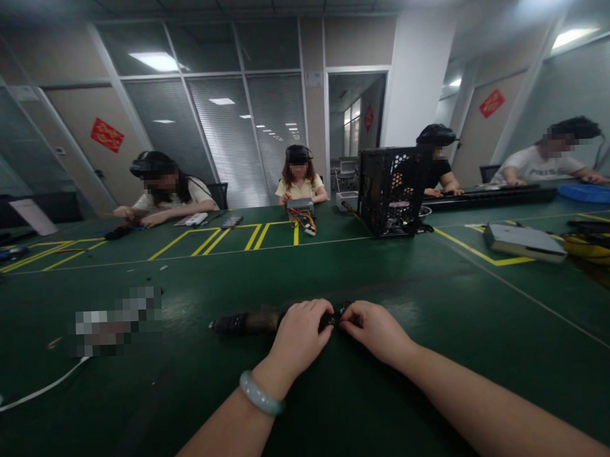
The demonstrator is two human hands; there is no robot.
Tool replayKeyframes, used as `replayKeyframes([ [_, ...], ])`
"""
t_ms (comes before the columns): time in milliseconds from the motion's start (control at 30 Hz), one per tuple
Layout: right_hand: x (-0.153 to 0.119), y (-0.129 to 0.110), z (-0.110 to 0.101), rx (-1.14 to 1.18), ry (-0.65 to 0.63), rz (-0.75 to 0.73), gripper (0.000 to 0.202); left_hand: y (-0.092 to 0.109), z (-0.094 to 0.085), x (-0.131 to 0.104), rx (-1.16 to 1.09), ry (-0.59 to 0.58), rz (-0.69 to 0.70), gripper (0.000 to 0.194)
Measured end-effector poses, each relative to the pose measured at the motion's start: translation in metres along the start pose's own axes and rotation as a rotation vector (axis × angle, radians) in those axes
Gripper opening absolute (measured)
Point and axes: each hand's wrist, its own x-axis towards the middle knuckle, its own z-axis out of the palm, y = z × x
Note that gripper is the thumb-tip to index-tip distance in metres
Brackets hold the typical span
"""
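Pinching the end of a dark tool [245,323] on a green tabletop [141,407]

The dark tool is lying along a nine-to-three line, its narrow tip pointing towards nine o'clock. The left hand [301,328] is covering its three o'clock portion, fingers curling over it and thumb tucking in from below. The right hand [378,329] is meeting it from three o'clock, thumb and forefinger closing narrowly on that same end; which small part they are gripping is too dark to tell. A pale bracelet [261,393] is showing at seven o'clock from the left hand.

Counting from both hands, a blurred-out object [113,322] is resting at nine o'clock, a white cable [45,389] running from it towards eight. Some coloured wires [304,218] are lying near twelve, a black computer case [394,192] is standing at one, and a flat grey box [523,237] is sitting at two. Four people [198,195] wearing headsets [297,154] are sitting across the tabletop, between ten and two o'clock.
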Motion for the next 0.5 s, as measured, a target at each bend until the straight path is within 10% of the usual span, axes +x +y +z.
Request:
replayKeyframes([
  [500,0.0005,0.0,-0.0003,-0.001,0.015,-0.01,0.007,0.0007,-0.0003,0.0008,0.01,-0.015,0.015,0.02],
])
